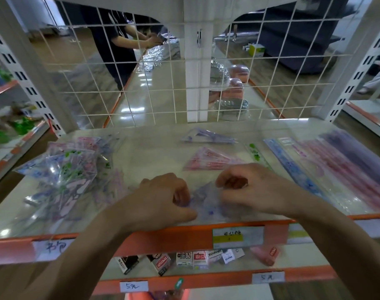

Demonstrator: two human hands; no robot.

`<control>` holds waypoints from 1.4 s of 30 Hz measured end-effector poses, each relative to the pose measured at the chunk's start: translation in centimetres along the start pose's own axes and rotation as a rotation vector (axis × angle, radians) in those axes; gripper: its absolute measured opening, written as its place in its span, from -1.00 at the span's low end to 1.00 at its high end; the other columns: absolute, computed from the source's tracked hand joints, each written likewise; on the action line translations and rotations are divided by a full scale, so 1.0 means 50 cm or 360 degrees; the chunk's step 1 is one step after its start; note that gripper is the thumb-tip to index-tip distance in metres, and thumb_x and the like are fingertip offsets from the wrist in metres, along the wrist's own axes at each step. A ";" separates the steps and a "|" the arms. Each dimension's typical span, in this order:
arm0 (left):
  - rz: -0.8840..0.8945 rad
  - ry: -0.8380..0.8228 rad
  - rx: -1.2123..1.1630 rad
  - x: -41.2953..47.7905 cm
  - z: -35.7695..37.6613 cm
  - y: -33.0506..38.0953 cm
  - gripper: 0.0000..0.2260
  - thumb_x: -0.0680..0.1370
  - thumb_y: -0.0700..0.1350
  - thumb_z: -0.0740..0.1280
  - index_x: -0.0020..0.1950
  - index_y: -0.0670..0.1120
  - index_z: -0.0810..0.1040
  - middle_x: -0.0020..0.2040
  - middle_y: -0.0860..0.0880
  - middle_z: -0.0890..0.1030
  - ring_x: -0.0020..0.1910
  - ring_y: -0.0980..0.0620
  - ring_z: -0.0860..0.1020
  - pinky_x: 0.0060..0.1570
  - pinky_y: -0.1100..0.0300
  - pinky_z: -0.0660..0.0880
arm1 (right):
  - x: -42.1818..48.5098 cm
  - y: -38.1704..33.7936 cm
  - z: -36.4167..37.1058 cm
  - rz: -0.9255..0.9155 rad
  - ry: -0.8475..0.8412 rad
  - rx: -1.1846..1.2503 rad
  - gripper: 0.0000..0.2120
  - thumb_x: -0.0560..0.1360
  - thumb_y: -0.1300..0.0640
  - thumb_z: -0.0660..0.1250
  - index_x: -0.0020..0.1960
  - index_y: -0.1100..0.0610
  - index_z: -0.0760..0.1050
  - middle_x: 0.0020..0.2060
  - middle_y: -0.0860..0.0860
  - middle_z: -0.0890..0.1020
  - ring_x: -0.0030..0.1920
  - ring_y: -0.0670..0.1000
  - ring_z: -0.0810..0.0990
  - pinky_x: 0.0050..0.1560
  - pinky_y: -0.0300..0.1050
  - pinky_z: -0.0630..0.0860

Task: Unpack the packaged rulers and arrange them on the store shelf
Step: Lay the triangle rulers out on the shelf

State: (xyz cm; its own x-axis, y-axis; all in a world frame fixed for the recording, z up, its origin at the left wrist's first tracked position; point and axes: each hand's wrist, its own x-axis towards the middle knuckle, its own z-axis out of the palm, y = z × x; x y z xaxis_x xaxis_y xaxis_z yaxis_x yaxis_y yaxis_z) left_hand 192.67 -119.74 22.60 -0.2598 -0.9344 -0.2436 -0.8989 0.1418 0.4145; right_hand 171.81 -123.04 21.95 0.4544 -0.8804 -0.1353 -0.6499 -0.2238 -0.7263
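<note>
Both my hands are on a purple ruler pack in clear plastic wrap [208, 202] near the front edge of the shelf [154, 156]. My left hand [165, 198] pinches its left side. My right hand [249, 189] has fingers curled on its right side. A heap of wrapped ruler packs [70, 169] lies at the left. Pink triangle rulers [208, 160] and purple triangle rulers [206, 136] lie behind my hands. Long straight rulers, blue [293, 167], pink [345, 167] and purple [358, 152], lie in rows at the right.
A white wire grid [163, 87] closes the back of the shelf. The orange front lip [184, 237] carries price tags. Small boxed goods [184, 259] sit on the shelf below. A person [119, 40] works at the far aisle.
</note>
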 end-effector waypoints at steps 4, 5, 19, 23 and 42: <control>-0.0067 0.0039 -0.0295 0.001 -0.017 -0.009 -0.97 0.46 -0.04 0.38 -0.16 0.04 0.62 -0.16 0.12 0.59 -0.22 0.26 0.51 -0.27 0.48 0.38 | 0.000 0.002 -0.024 0.0079 0.0062 0.0480 -0.88 0.51 0.24 0.34 -0.08 0.05 0.60 -0.25 -0.02 0.70 -0.26 -0.17 0.65 -0.25 -0.38 0.52; -0.0074 0.0045 -0.0340 0.000 -0.019 -0.012 -0.95 0.47 -0.06 0.38 -0.17 0.05 0.64 -0.19 0.12 0.61 -0.25 0.26 0.52 -0.30 0.49 0.38 | -0.001 0.002 -0.029 0.0088 0.0064 0.0527 -0.88 0.53 0.24 0.31 -0.06 0.06 0.59 -0.24 -0.01 0.71 -0.25 -0.15 0.66 -0.26 -0.36 0.52; -0.0272 0.0190 -0.1068 0.001 -0.039 -0.036 -0.87 0.58 -0.20 0.25 -0.07 -0.18 0.59 -0.24 -0.12 0.69 -0.31 -0.12 0.64 -0.09 -0.02 0.56 | 0.013 -0.008 -0.056 0.0205 0.0206 0.0897 -0.90 0.60 0.17 0.19 0.05 0.14 0.47 -0.27 0.09 0.67 -0.35 0.05 0.67 -0.49 -0.22 0.48; -0.0307 0.0248 -0.1219 0.015 -0.039 -0.021 -0.85 0.61 -0.21 0.19 -0.04 -0.17 0.54 -0.26 -0.13 0.69 -0.51 -0.03 0.54 -0.37 0.18 0.48 | 0.027 -0.003 -0.055 0.0205 0.0176 0.0856 -0.89 0.61 0.13 0.17 0.06 0.11 0.45 -0.32 0.08 0.67 -0.39 0.02 0.63 -0.52 -0.24 0.39; -0.0329 0.0509 -0.1641 0.119 -0.063 -0.021 -0.90 0.53 -0.19 0.35 -0.01 -0.19 0.58 -0.31 -0.04 0.66 -0.53 0.09 0.38 -0.37 0.21 0.49 | 0.133 -0.021 -0.063 -0.0210 0.0288 -0.0228 -0.51 0.43 0.12 0.42 0.33 -0.01 0.41 -0.05 -0.14 0.55 -0.11 -0.08 0.59 -0.01 -0.11 0.52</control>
State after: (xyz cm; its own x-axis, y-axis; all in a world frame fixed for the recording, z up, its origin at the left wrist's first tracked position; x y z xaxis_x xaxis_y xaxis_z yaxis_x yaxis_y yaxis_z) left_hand 193.17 -126.47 23.46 0.0989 -0.9714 -0.2160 -0.1493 -0.2291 0.9619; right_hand 173.58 -130.00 23.92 0.4329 -0.8973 0.0862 -0.6777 -0.3870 -0.6253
